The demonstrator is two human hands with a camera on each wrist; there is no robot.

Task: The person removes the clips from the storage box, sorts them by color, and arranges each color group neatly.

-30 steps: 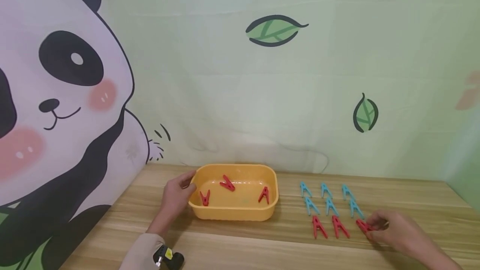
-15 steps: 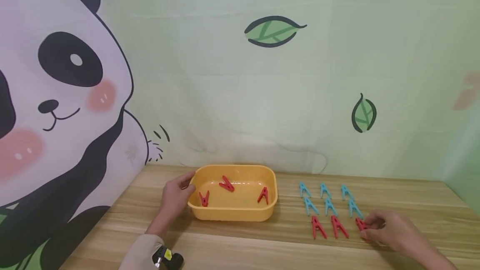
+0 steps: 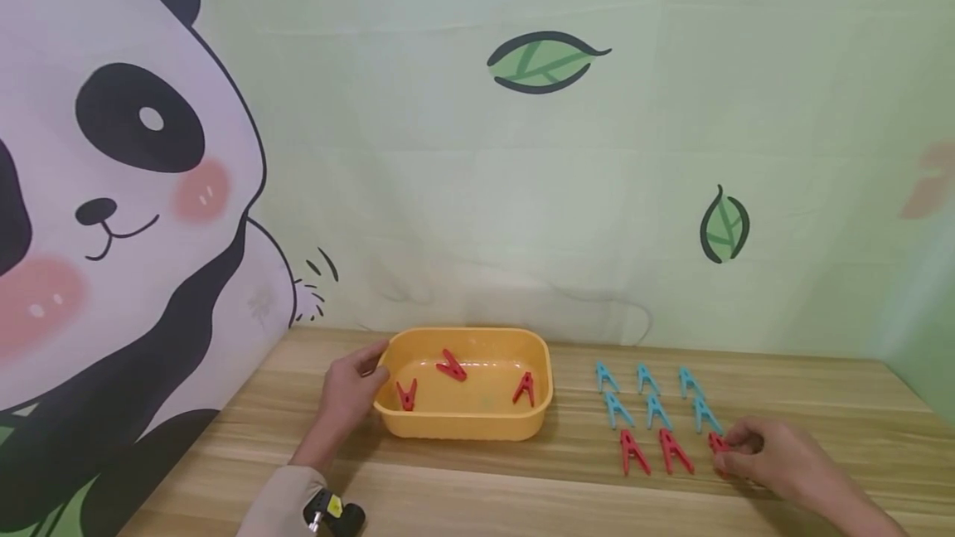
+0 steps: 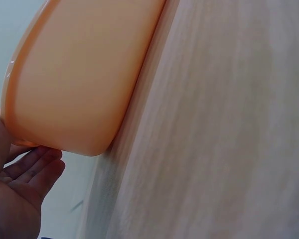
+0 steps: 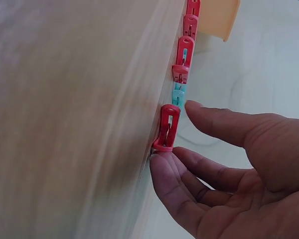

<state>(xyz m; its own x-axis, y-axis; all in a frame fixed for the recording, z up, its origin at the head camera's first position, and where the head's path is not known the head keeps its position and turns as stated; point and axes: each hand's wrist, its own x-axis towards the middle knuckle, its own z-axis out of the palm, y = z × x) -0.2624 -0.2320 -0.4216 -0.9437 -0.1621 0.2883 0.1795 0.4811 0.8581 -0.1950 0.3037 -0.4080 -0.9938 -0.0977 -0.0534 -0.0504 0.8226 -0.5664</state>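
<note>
A yellow plastic basin point(image 3: 477, 427) stands on the table with three red clothespins inside, one of them a clothespin point(image 3: 451, 365) near the back wall. My left hand point(image 3: 352, 388) holds the basin's left end, its thumb at the rim and fingers against the outer wall. To the right, blue clothespins point(image 3: 618, 410) lie in two rows, with a row of red clothespins point(image 3: 676, 451) in front. My right hand point(image 3: 779, 458) is at the rightmost red clothespin point(image 5: 168, 127). Its fingertips touch that clothespin's end, while the thumb stands slightly apart above it. The hand partly hides it in the head view.
The wooden table point(image 3: 477, 495) ends at a green printed backdrop point(image 3: 448, 189) close behind the basin. A panda print point(image 3: 142, 189) covers the left side. A black wrist camera point(image 3: 339, 514) sits on the left sleeve.
The rightmost red clothespin has turned and now lies more in line with its row. My right hand has shifted slightly left with it. The left hand and basin have stayed put.
</note>
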